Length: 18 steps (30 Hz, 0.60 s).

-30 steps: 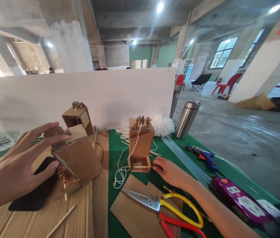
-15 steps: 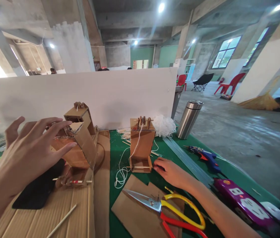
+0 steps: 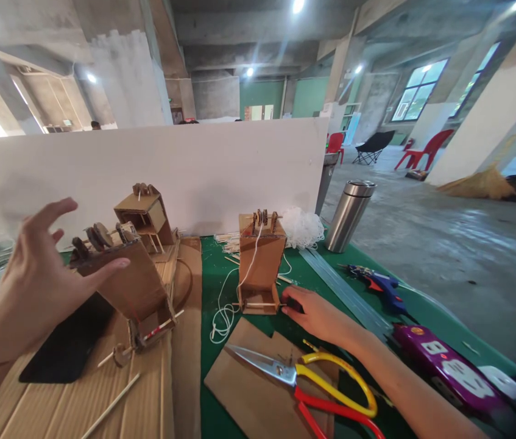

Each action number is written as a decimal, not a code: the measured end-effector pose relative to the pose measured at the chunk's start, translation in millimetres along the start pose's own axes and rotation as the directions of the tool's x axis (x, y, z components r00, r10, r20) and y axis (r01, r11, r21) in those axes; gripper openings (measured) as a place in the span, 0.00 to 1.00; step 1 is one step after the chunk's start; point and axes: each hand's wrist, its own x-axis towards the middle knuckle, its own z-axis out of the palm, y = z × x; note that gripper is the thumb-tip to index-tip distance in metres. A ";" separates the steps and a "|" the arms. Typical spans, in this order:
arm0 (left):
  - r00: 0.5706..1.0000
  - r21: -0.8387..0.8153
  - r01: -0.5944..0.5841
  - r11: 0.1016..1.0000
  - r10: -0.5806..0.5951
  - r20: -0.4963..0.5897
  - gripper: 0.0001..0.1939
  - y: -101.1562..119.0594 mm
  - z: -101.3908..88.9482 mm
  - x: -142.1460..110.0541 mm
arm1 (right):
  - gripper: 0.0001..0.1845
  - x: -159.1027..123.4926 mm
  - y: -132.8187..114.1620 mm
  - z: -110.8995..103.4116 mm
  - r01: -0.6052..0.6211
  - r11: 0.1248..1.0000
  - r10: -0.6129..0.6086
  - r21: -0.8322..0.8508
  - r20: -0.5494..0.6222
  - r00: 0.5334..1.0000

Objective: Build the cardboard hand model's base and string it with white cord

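My left hand is open, fingers apart, beside a tilted cardboard model with cardboard discs on top and a stick through its base. Its thumb lies across the model's upper front; whether it presses there I cannot tell. My right hand is closed, thumb and forefinger at the right end of the thin wooden stick through the base of a second cardboard model. White string hangs from that model's top discs and lies coiled at its left. A third cardboard model stands behind the tilted one.
Scissors with yellow and red handles lie on a cardboard piece. Right of them are a glue gun, glue sticks, a purple box and a steel flask. A black phone-like slab lies left. A white board stands behind.
The left cardboard model has turned and tilted, showing its top discs and a disc on its base stick. My left hand has shifted left, fingers lifted off its top. The right hand barely moved.
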 end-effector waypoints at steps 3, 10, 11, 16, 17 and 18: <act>0.999 -0.202 0.048 0.978 -0.045 0.020 0.61 -15.7 3.2 -5.7 | 0.05 0.8 3.0 1.6 0.012 1.000 -0.012 0.013 -0.008 1.000; 0.965 -0.239 0.258 0.936 -0.239 0.106 0.53 -25.2 3.0 -8.2 | 0.10 1.9 5.6 3.3 0.036 0.998 -0.036 0.046 -0.005 0.999; 0.964 -0.232 0.263 0.936 -0.246 0.102 0.53 -26.2 3.3 -8.4 | 0.10 1.9 5.4 3.2 0.030 0.999 -0.030 0.044 -0.002 1.000; 0.884 -0.272 0.412 0.870 -0.308 0.353 0.57 -34.2 10.1 -12.0 | 0.12 2.5 3.5 2.0 0.025 0.999 -0.025 0.034 0.007 1.000; 0.861 -0.303 0.448 0.841 -0.314 0.401 0.56 -35.2 11.9 -12.6 | 0.13 2.6 2.7 1.6 0.023 0.999 -0.023 0.032 0.008 1.000; 0.843 -0.331 0.480 0.813 -0.322 0.431 0.55 -35.6 13.4 -12.9 | 0.12 2.6 1.7 1.1 0.019 0.999 -0.020 0.028 0.008 1.000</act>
